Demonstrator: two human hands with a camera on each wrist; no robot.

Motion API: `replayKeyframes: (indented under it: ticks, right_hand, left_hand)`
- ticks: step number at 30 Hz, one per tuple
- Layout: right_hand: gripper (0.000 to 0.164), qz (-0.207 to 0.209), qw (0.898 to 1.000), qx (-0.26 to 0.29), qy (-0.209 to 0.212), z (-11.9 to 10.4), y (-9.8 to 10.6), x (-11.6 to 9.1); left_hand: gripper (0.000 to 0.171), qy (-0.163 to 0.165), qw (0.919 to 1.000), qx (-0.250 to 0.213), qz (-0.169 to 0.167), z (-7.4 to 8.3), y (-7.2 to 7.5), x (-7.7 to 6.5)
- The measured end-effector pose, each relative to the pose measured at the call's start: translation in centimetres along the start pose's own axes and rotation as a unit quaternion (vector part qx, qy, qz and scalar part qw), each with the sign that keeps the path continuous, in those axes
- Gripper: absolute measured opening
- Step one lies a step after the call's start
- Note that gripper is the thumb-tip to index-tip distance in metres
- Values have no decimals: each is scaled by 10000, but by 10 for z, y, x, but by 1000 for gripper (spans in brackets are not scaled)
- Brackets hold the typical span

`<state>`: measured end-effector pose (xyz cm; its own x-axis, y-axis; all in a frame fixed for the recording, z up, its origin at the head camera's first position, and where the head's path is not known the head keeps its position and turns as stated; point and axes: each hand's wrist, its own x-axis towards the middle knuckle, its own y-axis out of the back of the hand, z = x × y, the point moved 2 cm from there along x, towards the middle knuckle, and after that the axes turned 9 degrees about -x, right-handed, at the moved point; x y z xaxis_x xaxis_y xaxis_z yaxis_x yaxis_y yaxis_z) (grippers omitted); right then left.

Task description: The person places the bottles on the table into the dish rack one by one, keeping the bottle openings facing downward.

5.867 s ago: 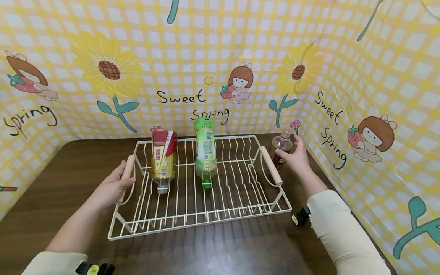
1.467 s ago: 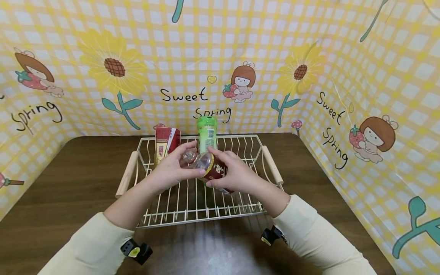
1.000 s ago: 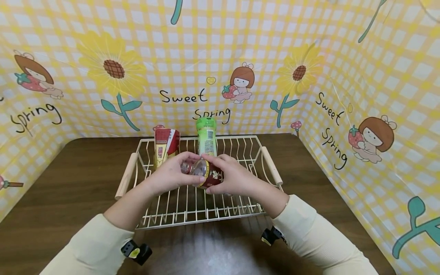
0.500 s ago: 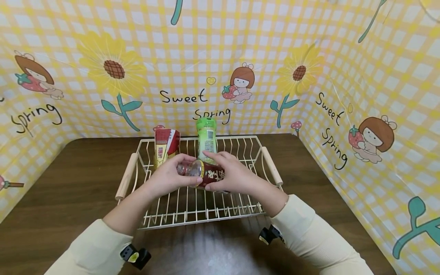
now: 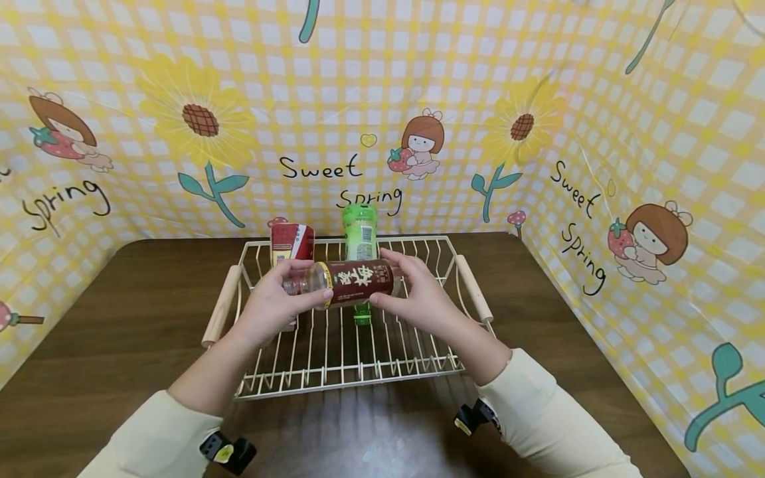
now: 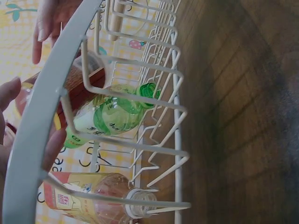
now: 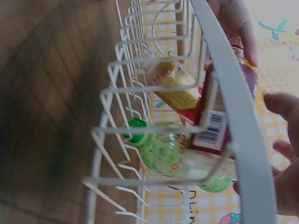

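Both hands hold a clear plastic drink bottle (image 5: 358, 282) with a dark red label, level above the rack, its neck pointing left. My left hand (image 5: 269, 302) grips the neck and shoulder end, thumb on the near side. My right hand (image 5: 421, 292) is round the base end, thumb and forefinger on opposite sides. Behind it, a green drink bottle (image 5: 360, 232) lies sloping in the rack, cap (image 5: 362, 318) towards me. A red and yellow bottle (image 5: 293, 240) leans neck-down at its left, partly hidden by my left hand; its neck (image 6: 140, 203) shows in the left wrist view.
The cream wire dish rack (image 5: 352, 385) has a wooden handle at each side, the left handle (image 5: 222, 305) and the right handle (image 5: 474, 288). It stands on a dark wooden table (image 5: 143, 299). A checked yellow cloth (image 5: 299, 99) hangs behind and to the right.
Earlier the red-label bottle stood upright right of the rack by my right hand, while my left touched the left handle. Lately it has turned level, its label facing me, and the right hand has shifted towards its base.
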<state>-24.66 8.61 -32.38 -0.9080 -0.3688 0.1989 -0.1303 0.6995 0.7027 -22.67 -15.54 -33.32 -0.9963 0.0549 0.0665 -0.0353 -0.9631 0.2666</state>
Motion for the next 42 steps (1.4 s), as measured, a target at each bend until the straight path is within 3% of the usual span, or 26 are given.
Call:
replayKeyframes:
  ticks: [4,8,12,16,21,29,34,42]
  right_hand:
    - [63,530,9955,762,-187,4,-3,-2]
    - [55,772,9889,1218,-359,6,-5,-4]
    - [48,613,9848,1474,-681,5,-9,-5]
    - [52,349,9840,1582,-747,4,-14,-4]
    - [65,210,9793,1858,-773,0,-18,-4]
    - [85,125,9634,2575,-733,-8,-25,-3]
    - [85,249,9508,3033,-585,-15,-29,-2]
    - [90,361,9424,3269,-613,-19,-32,0]
  left_hand:
    - [66,-94,9987,-300,401,0,-1,-1]
    - [63,-211,9937,-769,789,6,-3,-2]
    - [60,-325,9868,-1211,1023,12,-8,-4]
    - [61,-371,9819,-1457,1152,14,-14,-5]
    - [65,-375,9827,-1486,1040,12,-20,-6]
    - [84,-520,9914,-1129,401,3,-30,-6]
    - [87,-643,9932,-940,260,3,-38,-8]
    - [81,-581,9946,-852,137,6,-48,-11]
